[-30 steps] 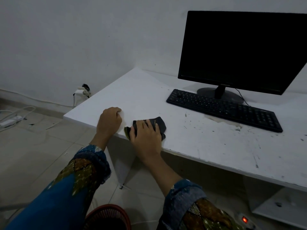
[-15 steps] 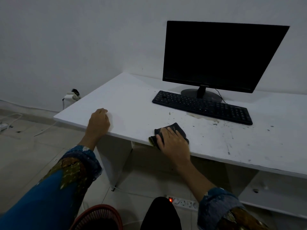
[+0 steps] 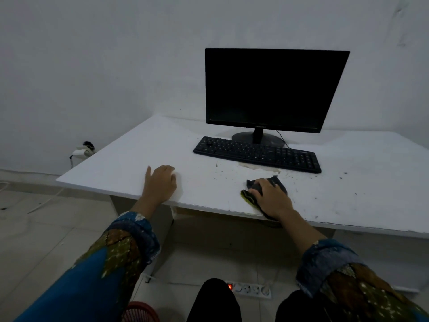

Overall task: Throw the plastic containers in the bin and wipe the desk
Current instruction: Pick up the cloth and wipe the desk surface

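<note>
My right hand (image 3: 272,198) presses a dark cloth (image 3: 277,182) flat on the white desk (image 3: 130,159), near the front edge and just in front of the keyboard. The cloth's green-yellow corner shows left of my fingers. My left hand (image 3: 160,183) rests palm down on the desk's front left part, fingers slightly spread, holding nothing. Dark specks and a pale stain mark the desk around and right of the cloth. The rim of a red bin (image 3: 141,312) shows at the bottom edge, by my left sleeve. No plastic containers are in view.
A black keyboard (image 3: 257,154) lies across the desk's middle with a black monitor (image 3: 276,89) behind it. A power strip (image 3: 250,290) with a red light lies on the floor under the desk. A wall plug (image 3: 84,151) and cables sit at the left.
My right hand has slid the cloth to the right along the desk's front, toward the keyboard. My left hand has stayed on the desk. The view has shifted right and pulled back.
</note>
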`<state>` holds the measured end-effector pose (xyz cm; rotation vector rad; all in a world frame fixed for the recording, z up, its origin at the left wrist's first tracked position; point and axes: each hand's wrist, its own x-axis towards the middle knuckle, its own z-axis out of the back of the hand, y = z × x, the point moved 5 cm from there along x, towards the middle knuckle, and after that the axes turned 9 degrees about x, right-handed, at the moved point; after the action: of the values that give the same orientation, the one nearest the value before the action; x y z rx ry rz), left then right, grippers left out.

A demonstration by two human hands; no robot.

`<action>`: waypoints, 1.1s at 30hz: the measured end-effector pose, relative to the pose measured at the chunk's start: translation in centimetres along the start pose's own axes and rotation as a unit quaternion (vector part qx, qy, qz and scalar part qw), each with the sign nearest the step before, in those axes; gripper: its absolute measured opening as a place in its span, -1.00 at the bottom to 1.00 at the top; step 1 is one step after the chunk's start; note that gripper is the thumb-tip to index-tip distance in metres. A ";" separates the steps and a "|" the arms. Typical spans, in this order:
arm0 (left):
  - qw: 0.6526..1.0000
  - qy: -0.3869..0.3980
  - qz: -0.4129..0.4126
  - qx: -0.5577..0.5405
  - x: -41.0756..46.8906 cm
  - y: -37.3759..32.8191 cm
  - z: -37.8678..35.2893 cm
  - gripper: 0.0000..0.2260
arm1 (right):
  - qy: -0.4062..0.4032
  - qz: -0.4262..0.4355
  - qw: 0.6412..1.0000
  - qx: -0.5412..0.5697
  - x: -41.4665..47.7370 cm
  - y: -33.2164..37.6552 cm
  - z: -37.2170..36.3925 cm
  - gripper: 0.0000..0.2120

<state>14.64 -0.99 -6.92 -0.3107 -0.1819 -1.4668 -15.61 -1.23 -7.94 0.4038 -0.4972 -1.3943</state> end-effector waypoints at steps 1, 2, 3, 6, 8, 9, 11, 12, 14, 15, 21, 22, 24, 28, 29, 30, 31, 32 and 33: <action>1.000 0.001 -0.015 0.001 0.0 -1.4 0.1 -0.65 | -0.008 -0.020 1.000 0.002 0.3 -1.0 0.6 -0.63; 0.999 0.001 -0.033 0.004 0.0 -2.7 0.2 -0.65 | -0.017 -0.038 0.999 0.003 0.5 -2.1 1.2 -0.63; 0.999 -0.001 -0.050 0.007 -0.1 -4.1 0.3 -0.65 | -0.029 -0.054 0.998 0.002 0.7 -3.1 1.8 -0.63; 0.995 0.003 -0.095 -0.003 -0.2 -8.1 0.5 -0.65 | -0.070 -0.091 0.993 0.001 0.7 -5.3 3.3 -0.63; 0.992 0.012 -0.122 -0.015 -0.2 -10.7 0.6 -0.65 | -0.096 -0.111 0.989 -0.010 0.5 -6.4 4.4 -0.64; 0.990 0.016 -0.135 -0.020 -0.2 -11.9 0.6 -0.66 | -0.104 -0.116 0.987 -0.026 0.3 -6.8 4.9 -0.64; 0.986 0.026 -0.160 -0.026 -0.2 -14.4 0.6 -0.67 | -0.111 -0.126 0.984 -0.062 0.1 -7.8 6.2 -0.63; 0.985 0.031 -0.170 -0.027 -0.3 -15.6 0.6 -0.67 | -0.110 -0.133 0.983 -0.068 0.1 -8.5 6.6 -0.62; 0.981 0.046 -0.184 -0.034 -0.4 -18.1 0.5 -0.68 | -0.105 -0.154 0.981 -0.054 0.4 -9.7 7.6 -0.57; 0.980 0.055 -0.188 -0.043 -0.5 -19.3 0.3 -0.68 | -0.099 -0.166 0.980 -0.038 0.6 -10.2 8.1 -0.54; 0.977 0.098 -0.172 -0.081 -0.7 -25.0 -0.6 -0.65 | -0.060 -0.156 0.985 0.033 1.4 -11.7 10.4 -0.67; 0.978 0.108 -0.158 -0.084 -0.7 -25.7 -0.9 -0.62 | -0.042 -0.156 0.987 0.018 1.4 -11.9 10.5 -0.63; 0.978 0.134 -0.129 -0.091 -0.8 -27.0 -1.5 -0.54 | -0.002 -0.158 0.986 -0.047 1.6 -12.3 10.3 -0.58; 0.980 0.151 -0.108 -0.076 -0.9 -29.1 -2.4 -0.45 | 0.009 -0.141 0.982 -0.123 2.3 -12.5 10.4 -0.66; 0.980 0.149 -0.107 -0.073 -0.9 -29.6 -2.5 -0.45 | 0.006 -0.143 0.983 -0.116 2.4 -12.6 10.5 -0.67; 0.982 0.144 -0.103 -0.071 -0.8 -30.0 -2.4 -0.47 | 0.005 -0.147 0.983 -0.107 2.4 -12.8 10.7 -0.67; 0.983 0.139 -0.097 -0.071 -0.8 -30.3 -2.4 -0.49 | 0.008 -0.150 0.984 -0.098 2.5 -12.9 10.8 -0.66; 0.984 0.135 -0.091 -0.066 -0.7 -30.5 -2.3 -0.51 | 0.010 -0.153 0.984 -0.091 2.5 -13.0 11.0 -0.66; 0.986 0.132 -0.088 -0.056 -0.6 -30.6 -2.3 -0.52 | 0.007 -0.152 0.985 -0.083 2.6 -13.1 11.2 -0.66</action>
<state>-16.00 -3.39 -6.32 -0.1912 0.0902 -1.6804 -32.32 -5.32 -5.56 0.3640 -0.3138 -1.7140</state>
